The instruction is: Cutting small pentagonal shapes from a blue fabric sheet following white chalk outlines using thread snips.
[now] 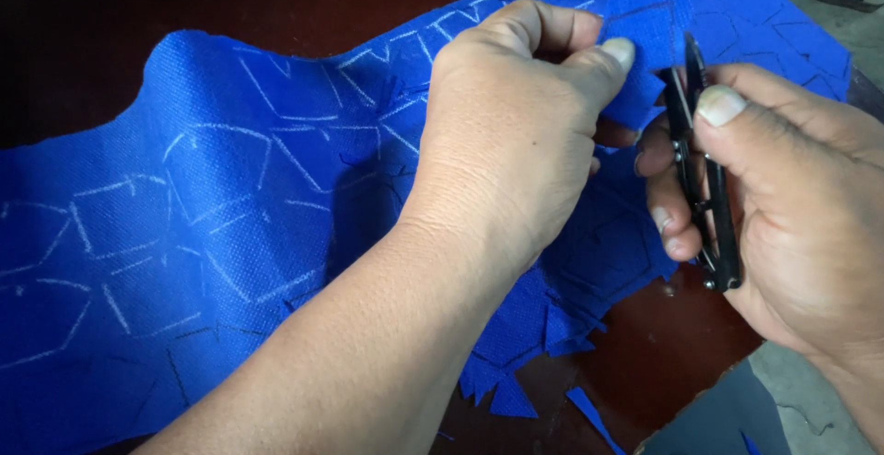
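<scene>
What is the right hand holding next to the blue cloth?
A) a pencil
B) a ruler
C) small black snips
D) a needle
C: the right hand pinches small black snips between thumb and fingers, blades up by the blue cloth.

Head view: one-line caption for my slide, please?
Left hand pinches blue chalk-marked fabric while right hand holds black thread snips at its edge.
</scene>
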